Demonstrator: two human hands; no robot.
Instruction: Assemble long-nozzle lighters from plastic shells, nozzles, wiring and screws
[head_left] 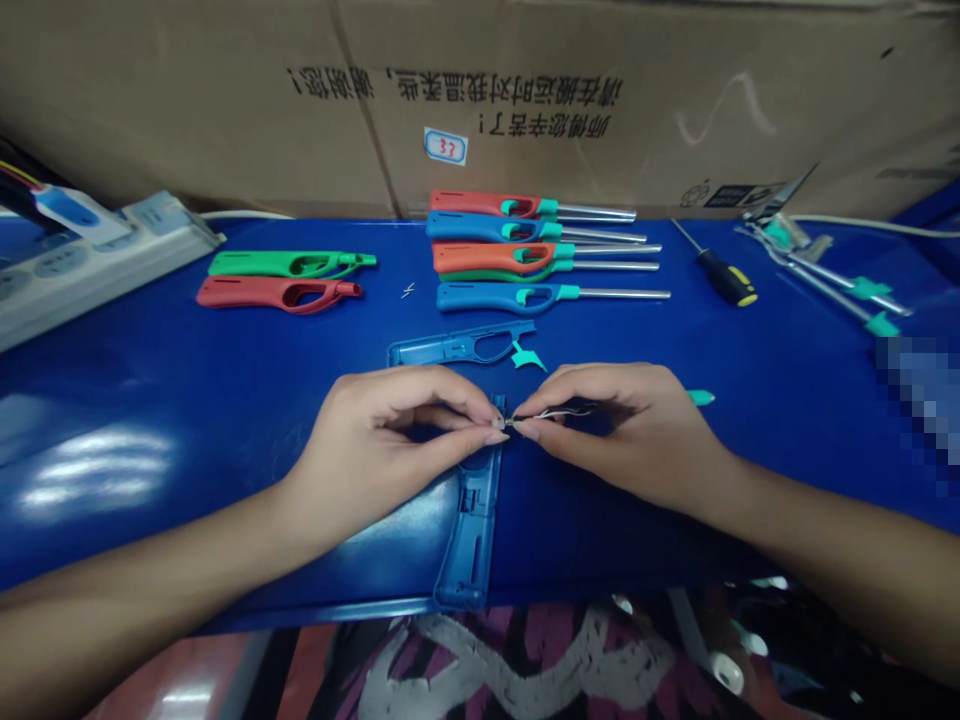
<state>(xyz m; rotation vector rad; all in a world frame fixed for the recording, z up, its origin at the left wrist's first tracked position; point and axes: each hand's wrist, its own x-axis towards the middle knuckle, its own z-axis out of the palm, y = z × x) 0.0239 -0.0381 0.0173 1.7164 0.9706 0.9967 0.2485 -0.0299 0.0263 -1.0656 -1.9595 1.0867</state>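
Observation:
My left hand (pixel 397 430) and my right hand (pixel 630 430) meet fingertip to fingertip above the blue table. Thin black and white wires (pixel 559 411) run from my right hand's pinch. Between the left thumb and index finger is a tiny piece, too small to make out. Below the left fingers lies an opened blue lighter shell half (pixel 472 540), partly covered by that hand. Just beyond, a second blue shell half (pixel 435 350) rests with its inside up, beside a teal trigger (pixel 529 357). A teal-tipped part (pixel 701 397) shows behind the right hand.
Several long-necked lighters (pixel 551 295) lie in a stack at the back. Green (pixel 270 263) and red (pixel 262 292) lighter bodies sit left, near tiny metal pins (pixel 407 290). A screwdriver (pixel 724 275), metal tubes (pixel 832 275) and a power strip (pixel 97 260) flank them, before a cardboard box (pixel 225 110).

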